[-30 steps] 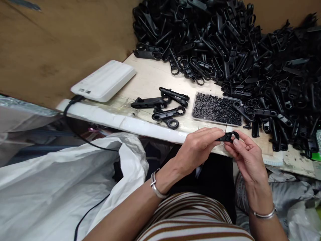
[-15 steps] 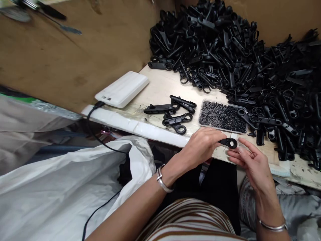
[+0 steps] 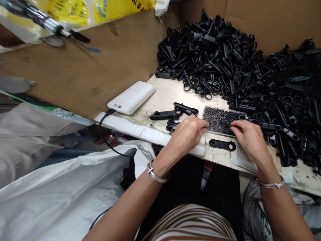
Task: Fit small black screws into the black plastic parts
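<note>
A clear shallow tray [image 3: 227,134] holds a mass of tiny black and silvery pieces that look like small screws. My left hand [image 3: 189,132] is at the tray's left edge, thumb and fingertips pinched together; what they hold, if anything, is too small to name. Over the tray's right side, my right hand [image 3: 248,135] also pinches, its fingertips at the small pieces. Between my hands, near the table's front edge, one flat black plastic part [image 3: 222,144] with a ring at its right end lies on the table. Several similar black parts [image 3: 164,115] lie to the left, partly behind my left hand.
A large heap of black plastic parts [image 3: 213,57] fills the back and right of the table [image 3: 160,90]. A white power bank [image 3: 131,97] with a black cable lies at the left. Above it hangs an electric screwdriver [image 3: 47,21]. A white sack [image 3: 62,187] stands below.
The black ring-ended part has left my hands and now lies on the table before the tray. Both hands have moved up to the tray, their fingers pinched. The view has shifted slightly.
</note>
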Motion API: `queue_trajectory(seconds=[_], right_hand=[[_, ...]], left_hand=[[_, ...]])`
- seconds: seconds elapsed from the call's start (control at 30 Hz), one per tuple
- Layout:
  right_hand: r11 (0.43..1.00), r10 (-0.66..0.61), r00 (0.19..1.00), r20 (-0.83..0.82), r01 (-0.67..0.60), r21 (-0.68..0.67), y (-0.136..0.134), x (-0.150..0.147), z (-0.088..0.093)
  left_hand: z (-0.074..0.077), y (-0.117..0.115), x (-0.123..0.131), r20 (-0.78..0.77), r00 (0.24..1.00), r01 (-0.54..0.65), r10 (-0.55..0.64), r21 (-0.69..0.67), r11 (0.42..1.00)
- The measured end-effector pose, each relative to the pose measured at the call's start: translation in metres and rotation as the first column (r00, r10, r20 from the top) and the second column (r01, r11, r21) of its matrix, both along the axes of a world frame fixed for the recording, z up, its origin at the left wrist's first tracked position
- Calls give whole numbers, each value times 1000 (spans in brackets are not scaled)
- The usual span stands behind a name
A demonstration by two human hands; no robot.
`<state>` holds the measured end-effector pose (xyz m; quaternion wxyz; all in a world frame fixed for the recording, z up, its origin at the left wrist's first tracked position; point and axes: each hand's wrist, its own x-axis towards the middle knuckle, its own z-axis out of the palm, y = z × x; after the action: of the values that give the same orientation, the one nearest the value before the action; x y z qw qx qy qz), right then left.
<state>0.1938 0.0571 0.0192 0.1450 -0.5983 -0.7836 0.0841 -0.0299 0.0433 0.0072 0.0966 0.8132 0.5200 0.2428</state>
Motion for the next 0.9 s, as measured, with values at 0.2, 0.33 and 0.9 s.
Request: queue_trajectory(seconds=[0.2, 0.33, 0.9], right_hand=[[998, 46, 946, 320, -30, -54, 28, -18, -8], [997, 70, 944, 321, -60, -43, 28, -12, -14], [990, 119, 980, -158, -104, 100, 9, 4, -14]], left_hand=[[3, 16, 8, -183, 983, -12, 0, -66, 998], [5, 25, 13, -227, 974, 1, -19, -80, 997], [15, 70, 35, -382, 923, 21, -42, -59, 998]])
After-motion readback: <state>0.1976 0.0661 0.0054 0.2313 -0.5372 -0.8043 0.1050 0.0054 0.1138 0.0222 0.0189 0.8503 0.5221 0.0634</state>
